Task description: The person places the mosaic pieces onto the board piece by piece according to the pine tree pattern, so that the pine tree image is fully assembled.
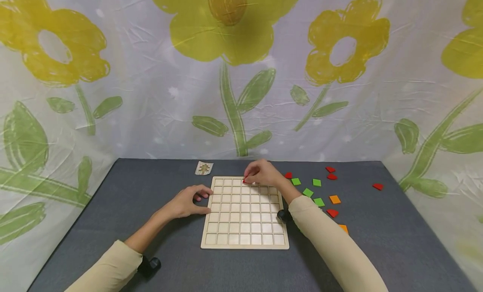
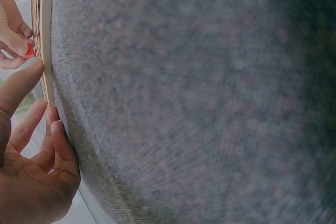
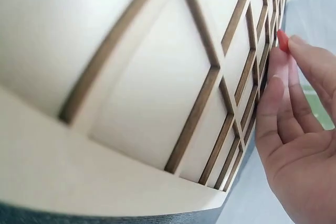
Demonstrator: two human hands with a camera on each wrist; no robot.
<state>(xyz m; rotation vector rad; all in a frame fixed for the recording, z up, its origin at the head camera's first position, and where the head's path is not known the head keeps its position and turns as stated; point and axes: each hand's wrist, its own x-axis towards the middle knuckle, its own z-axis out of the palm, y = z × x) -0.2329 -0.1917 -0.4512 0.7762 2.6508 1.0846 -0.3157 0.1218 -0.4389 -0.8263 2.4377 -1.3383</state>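
Observation:
A wooden grid board [image 1: 245,247] with many square cells lies on the table. My right hand [image 1: 261,173] is over its far edge and pinches a small red tile [image 1: 245,182] between thumb and fingertips. In the right wrist view the red tile [image 3: 283,41] pokes out from the fingertips by the board's far cells; its full shape is hidden. At the board's left edge rests my left hand [image 1: 191,202], thumb and fingers spread and touching the rim. The left wrist view shows the thumb [image 2: 23,85] and fingers against that side rim [image 2: 46,35].
Right of the board lie loose green tiles [image 1: 317,182], orange tiles [image 1: 335,199] and red tiles [image 1: 332,213], some behind the right forearm. A small pattern card [image 1: 204,168] lies beyond the board's far left corner. A flowered cloth [image 1: 166,95] hangs behind the grey table [image 1: 173,258].

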